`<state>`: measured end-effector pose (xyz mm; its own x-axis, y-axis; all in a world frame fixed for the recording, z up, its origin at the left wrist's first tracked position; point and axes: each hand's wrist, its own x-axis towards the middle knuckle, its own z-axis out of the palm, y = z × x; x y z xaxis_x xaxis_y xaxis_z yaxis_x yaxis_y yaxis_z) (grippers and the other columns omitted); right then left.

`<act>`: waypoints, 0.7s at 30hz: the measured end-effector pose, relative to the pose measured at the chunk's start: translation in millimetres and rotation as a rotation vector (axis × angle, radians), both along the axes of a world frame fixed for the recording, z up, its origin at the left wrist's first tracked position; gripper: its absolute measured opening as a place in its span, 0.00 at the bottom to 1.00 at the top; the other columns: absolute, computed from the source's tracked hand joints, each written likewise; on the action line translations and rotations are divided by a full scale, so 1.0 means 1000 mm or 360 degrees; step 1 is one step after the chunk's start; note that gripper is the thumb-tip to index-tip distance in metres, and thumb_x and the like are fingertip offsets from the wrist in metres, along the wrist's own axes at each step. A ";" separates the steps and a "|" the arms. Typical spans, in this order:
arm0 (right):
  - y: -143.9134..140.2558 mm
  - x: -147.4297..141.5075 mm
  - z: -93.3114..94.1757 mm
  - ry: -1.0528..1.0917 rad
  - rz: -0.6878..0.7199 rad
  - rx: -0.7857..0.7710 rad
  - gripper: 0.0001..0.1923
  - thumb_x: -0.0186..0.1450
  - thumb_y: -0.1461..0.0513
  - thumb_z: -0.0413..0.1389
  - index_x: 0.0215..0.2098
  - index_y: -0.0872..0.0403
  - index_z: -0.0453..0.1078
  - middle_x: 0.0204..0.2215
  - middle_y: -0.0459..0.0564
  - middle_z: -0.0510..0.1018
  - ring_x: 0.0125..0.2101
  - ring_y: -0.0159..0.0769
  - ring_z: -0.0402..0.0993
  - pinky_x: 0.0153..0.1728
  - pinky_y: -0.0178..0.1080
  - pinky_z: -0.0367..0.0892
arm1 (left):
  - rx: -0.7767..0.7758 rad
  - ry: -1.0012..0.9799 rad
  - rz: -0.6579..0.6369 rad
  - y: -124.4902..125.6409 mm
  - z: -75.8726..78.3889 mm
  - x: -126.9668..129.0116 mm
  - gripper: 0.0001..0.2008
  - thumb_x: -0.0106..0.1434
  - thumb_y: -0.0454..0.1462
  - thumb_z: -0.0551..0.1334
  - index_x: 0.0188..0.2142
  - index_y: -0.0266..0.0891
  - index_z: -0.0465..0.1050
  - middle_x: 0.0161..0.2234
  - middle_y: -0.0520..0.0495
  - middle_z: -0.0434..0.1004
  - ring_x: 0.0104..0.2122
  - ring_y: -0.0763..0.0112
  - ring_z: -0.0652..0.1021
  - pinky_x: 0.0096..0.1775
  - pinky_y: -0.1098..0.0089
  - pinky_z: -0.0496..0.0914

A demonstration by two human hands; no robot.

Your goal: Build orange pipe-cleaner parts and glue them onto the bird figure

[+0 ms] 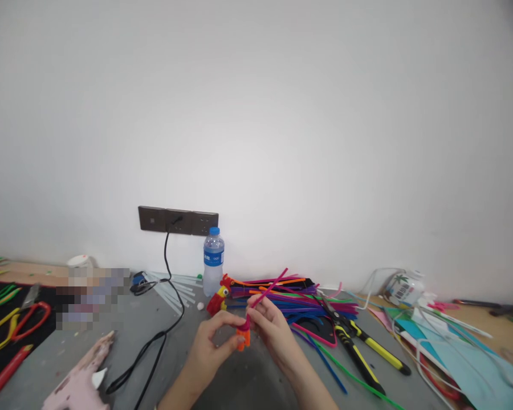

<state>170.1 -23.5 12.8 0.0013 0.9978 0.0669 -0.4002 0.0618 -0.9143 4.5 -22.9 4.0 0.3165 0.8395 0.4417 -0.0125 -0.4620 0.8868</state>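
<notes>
Orange piece: a small fuzzy figure (243, 339) sits between both hands, low over the grey table (248, 381), so the fingers can work on it from two sides.
Left hand (211, 341): fingers closed narrow on the orange piece, steadying it from the left.
Right hand (270, 324): pinches a pink stem (267, 291) whose lower end meets the figure; the stem rises up-right, away from the fingers.
Stems pile (290, 299): many colours, just behind the hands, near for picking.
Red bird (219, 299): stands beside the bottle (214, 267).
Cutters (359, 347): yellow-black, right of the hands.
Glue gun (81, 381): at the left, its cable going to the wall socket (177, 221).
</notes>
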 end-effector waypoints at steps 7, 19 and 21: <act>0.006 0.008 -0.007 -0.0613 0.0034 0.0010 0.27 0.57 0.38 0.54 0.21 0.52 0.59 0.14 0.39 0.62 0.15 0.28 0.55 0.19 0.33 0.52 | -0.0043 0.0106 0.0240 0.007 0.002 -0.001 0.10 0.59 0.39 0.64 0.39 0.39 0.79 0.34 0.45 0.83 0.36 0.61 0.80 0.41 0.66 0.73; -0.013 0.013 0.016 -0.1469 -0.0769 0.0961 0.01 0.62 0.60 0.58 0.32 0.48 0.71 0.31 0.49 0.76 0.36 0.43 0.69 0.42 0.45 0.58 | -0.0036 0.0196 0.0276 0.010 -0.001 -0.001 0.10 0.58 0.36 0.63 0.40 0.40 0.79 0.32 0.47 0.82 0.34 0.63 0.79 0.38 0.67 0.72; -0.013 0.012 0.014 -0.1481 -0.0537 0.0943 0.04 0.62 0.61 0.59 0.36 0.46 0.73 0.33 0.49 0.78 0.36 0.43 0.71 0.45 0.47 0.58 | -0.0033 0.0174 0.0216 0.010 0.000 0.000 0.10 0.59 0.36 0.62 0.40 0.40 0.78 0.35 0.46 0.83 0.35 0.63 0.80 0.39 0.67 0.72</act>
